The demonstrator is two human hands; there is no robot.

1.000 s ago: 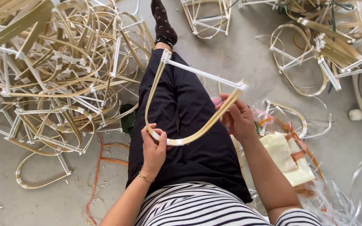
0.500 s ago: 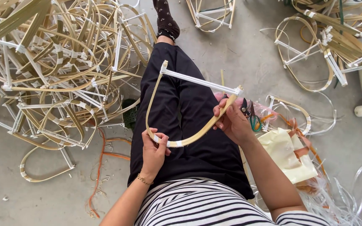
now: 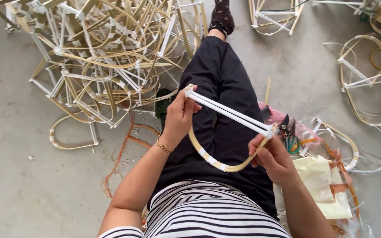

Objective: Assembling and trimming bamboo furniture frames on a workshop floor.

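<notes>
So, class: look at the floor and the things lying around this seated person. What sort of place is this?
Probably a small handcraft workshop. A big pile of finished bamboo frames lies on the bare concrete floor, the left hand and right hand hold a half-made frame, and scissors lie nearby.

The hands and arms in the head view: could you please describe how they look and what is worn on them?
Both arms are bare from the short sleeves down. The sleeves belong to a top with black and white stripes. The left hand has a thin gold-coloured chain bracelet at its wrist. The right hand shows no glove, ring or wristband in this view.
</notes>
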